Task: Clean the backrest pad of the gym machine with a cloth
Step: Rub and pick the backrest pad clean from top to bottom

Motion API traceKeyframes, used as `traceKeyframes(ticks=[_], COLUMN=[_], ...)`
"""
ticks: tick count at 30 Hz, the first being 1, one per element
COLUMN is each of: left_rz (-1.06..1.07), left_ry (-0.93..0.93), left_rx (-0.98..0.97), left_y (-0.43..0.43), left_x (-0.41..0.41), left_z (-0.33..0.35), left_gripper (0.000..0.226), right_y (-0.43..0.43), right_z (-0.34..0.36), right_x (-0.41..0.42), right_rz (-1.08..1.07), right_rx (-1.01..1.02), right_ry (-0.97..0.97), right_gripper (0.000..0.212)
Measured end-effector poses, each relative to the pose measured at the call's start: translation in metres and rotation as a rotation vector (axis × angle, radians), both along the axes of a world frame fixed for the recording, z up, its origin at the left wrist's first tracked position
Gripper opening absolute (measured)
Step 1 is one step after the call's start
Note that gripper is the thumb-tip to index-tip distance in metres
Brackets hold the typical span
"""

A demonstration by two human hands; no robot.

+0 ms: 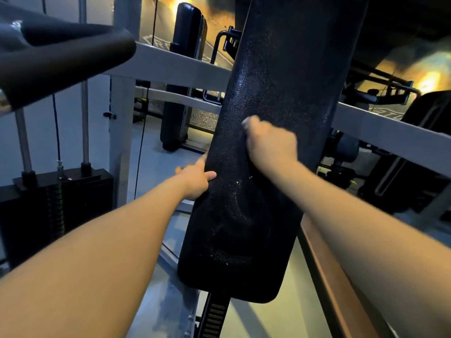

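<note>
Two bare forearms reach in from the bottom edge, the left forearm (97,252) low and the right forearm (366,228) higher.

Right hand (268,142): fingers curled tight into a fist against the front face of the backrest pad (244,228), about mid-height. A small pale bit of cloth (245,121) pokes out at the fingertips; the rest is hidden in the fist. Hand is blurred.

Left hand (195,178): grips the pad's left edge, lower than the right hand. Thumb (211,175) lies flat on the front face and the fingers wrap behind the edge, out of sight.

The pad is black, pebbled and upright, leaning slightly, and runs from near the bottom to the top. A few white specks (238,182) sit on its face between the two hands.

Below the pad is a ribbed black adjustment bar (214,318). Left of the pad stand a weight stack (48,211) with guide rods and a thick black handle (61,57). Grey frame bars (170,62) pass behind the pad. A second upright pad (188,45) is farther behind, to its left.
</note>
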State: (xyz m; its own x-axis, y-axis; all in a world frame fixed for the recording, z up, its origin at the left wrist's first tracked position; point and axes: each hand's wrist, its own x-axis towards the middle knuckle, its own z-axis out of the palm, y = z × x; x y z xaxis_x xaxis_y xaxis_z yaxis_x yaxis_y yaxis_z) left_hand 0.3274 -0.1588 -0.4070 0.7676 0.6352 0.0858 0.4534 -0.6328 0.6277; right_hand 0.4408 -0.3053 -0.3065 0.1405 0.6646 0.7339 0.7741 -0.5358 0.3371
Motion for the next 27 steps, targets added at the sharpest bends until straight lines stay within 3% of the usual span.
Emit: traceKeyframes(ticks=[4,7,9,11,14,16,22,24,27], left_rz=[0.045,0.048,0.036,0.042,0.074,0.088,0.135,0.137,0.03], left_ry=[0.008,0.079,0.081,0.066,0.06,0.059,0.058,-0.112,-0.435], left_rx=[0.035,0.078,0.08,0.059,0.048,0.036,0.024,0.003,-0.182], left_y=[-0.01,-0.013,-0.012,-0.009,-0.006,-0.004,-0.033,-0.047,-0.071], left_x=[0.001,-0.001,-0.002,0.0,0.004,0.006,-0.019,-0.036,-0.064], left_z=[0.002,0.005,0.005,0.004,0.0,0.0,0.014,0.017,0.024], left_gripper=[0.062,0.06,0.06,0.061,0.062,0.061,0.045,0.042,0.042], right_y=[-0.025,-0.026,-0.021,-0.012,-0.007,-0.014,-0.036,-0.039,-0.037], right_z=[-0.052,-0.006,0.014,0.003,-0.032,-0.033,-0.017,-0.017,-0.013], right_x=[0.002,0.031,0.032,0.018,-0.006,-0.012,-0.027,-0.034,-0.045], right_rz=[0.256,0.197,0.066,-0.023,-0.03,0.01,0.057,0.136,0.266], right_rx=[-0.383,-0.239,0.015,0.105,-0.119,-0.21,-0.145,-0.094,0.034], right_ry=[-0.209,-0.323,-0.233,-0.138,-0.002,0.059,0.373,0.526,0.796], right_gripper=[0.023,0.017,0.012,0.008,0.029,0.028,0.027,0.025,0.024])
